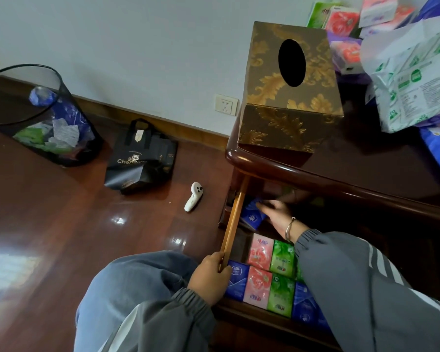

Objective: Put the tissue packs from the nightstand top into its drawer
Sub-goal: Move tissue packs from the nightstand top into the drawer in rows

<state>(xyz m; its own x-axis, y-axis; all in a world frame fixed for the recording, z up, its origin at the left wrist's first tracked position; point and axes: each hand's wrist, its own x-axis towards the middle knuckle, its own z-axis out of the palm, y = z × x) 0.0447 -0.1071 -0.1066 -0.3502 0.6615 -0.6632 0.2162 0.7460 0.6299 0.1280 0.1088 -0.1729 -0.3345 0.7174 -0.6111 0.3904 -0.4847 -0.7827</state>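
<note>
- Right hand [277, 215]: reached deep into the open drawer [235, 217] beneath the tabletop [366, 168] edge. The fingers lie against a blue tissue pack [253, 218] at the drawer's back. It is blurred there, so I cannot tell grip from touch. A bracelet sits at the wrist.
- Left hand [210, 278]: fingers curled over the drawer's pale wooden side wall, gripping it.
- Stored packs [261, 252]: two rows at the drawer's front, blue, pink and green, side by side. Their print is too small to read.
- Tabletop: a brown-and-gold leaf-patterned tissue box [290, 97] with an oval opening. Behind it are loose packs [342, 20] and a white wrapper [412, 80] with unreadable green print.
- Floor [48, 224]: a black bag [142, 158] lettered "ChaPa…", a mesh wastebasket [43, 118] and a white controller [193, 196].
</note>
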